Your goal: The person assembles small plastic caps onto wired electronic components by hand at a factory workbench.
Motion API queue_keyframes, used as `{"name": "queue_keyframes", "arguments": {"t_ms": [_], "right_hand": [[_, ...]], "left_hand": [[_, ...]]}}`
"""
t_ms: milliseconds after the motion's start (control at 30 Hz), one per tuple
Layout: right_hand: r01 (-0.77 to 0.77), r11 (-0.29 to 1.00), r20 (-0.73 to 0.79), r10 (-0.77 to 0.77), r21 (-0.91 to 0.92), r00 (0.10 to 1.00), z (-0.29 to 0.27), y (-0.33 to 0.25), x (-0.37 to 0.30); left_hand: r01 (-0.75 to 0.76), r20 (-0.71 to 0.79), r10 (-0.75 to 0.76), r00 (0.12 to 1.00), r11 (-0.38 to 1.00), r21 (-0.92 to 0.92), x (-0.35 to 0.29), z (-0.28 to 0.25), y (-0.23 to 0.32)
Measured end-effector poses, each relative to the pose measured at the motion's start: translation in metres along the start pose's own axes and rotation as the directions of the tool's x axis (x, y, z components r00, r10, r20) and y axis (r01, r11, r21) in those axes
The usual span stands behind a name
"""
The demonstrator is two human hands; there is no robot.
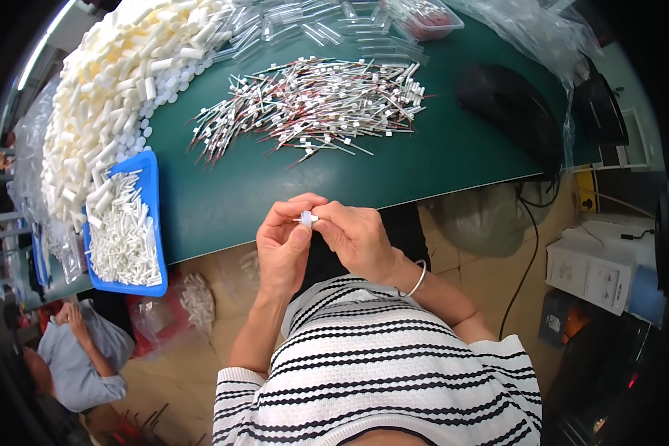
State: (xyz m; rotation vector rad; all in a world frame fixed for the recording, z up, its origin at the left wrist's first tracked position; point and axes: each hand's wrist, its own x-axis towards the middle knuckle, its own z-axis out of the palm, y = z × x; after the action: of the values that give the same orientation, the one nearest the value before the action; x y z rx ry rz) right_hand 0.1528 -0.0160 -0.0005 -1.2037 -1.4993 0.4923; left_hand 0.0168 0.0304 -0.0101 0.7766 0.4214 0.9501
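Observation:
Just in front of my body, past the table's near edge, both hands are brought together. Pinched between their fingertips is a small white plastic piece [307, 218] with a pale, roundish collar and a narrow tip; its exact kind is too small to tell. The thumb and fingers of my left hand [281, 249] close on it from the left. From the right, the fingertips of my right hand [360, 239] grip its other end. Beyond them on the green table [275, 197] lies a spread heap of thin white sticks [320, 100] with reddish ends and small white tabs.
A blue tray [162, 260] of short white tubes stands at the left edge. Behind it are heaped cream-white cylinders [89, 89], small white discs [172, 85] and clear tubes [327, 30]. A black bag-like object [505, 100] lies right. Another person [89, 349] sits lower left.

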Motion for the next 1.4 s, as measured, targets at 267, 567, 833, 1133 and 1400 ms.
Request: {"name": "queue_keyframes", "arguments": {"t_ms": [267, 567, 833, 1133, 1400], "right_hand": [[-0.244, 0.922, 0.346, 0.133, 0.3, 0.929, -0.012, 0.01, 0.029], [-0.556, 0.533, 0.489, 0.276, 0.638, 0.827, -0.012, 0.008, 0.028], [-0.557, 0.547, 0.428, 0.356, 0.625, 0.83, 0.002, 0.006, 0.023], [-0.294, 0.632, 0.119, 0.305, 0.717, 0.945, -0.01, -0.001, 0.056], [-0.24, 0.565, 0.075, 0.3, 0.79, 0.951, -0.003, 0.002, 0.052]], "left_hand": [[-0.108, -0.002, 0.119, 0.993, 0.91, 0.399, -0.005, -0.007, 0.03], [0.204, -0.153, 0.524, 0.838, -0.04, 0.978, 0.03, -0.133, 0.181], [0.223, -0.114, 0.224, 0.968, -0.555, 0.801, 0.092, -0.2, 0.204], [0.043, -0.153, 0.085, 0.985, 0.729, 0.683, 0.033, -0.036, 0.1], [0.005, -0.074, 0.039, 0.996, 0.855, 0.519, 0.018, -0.018, 0.052]]}}
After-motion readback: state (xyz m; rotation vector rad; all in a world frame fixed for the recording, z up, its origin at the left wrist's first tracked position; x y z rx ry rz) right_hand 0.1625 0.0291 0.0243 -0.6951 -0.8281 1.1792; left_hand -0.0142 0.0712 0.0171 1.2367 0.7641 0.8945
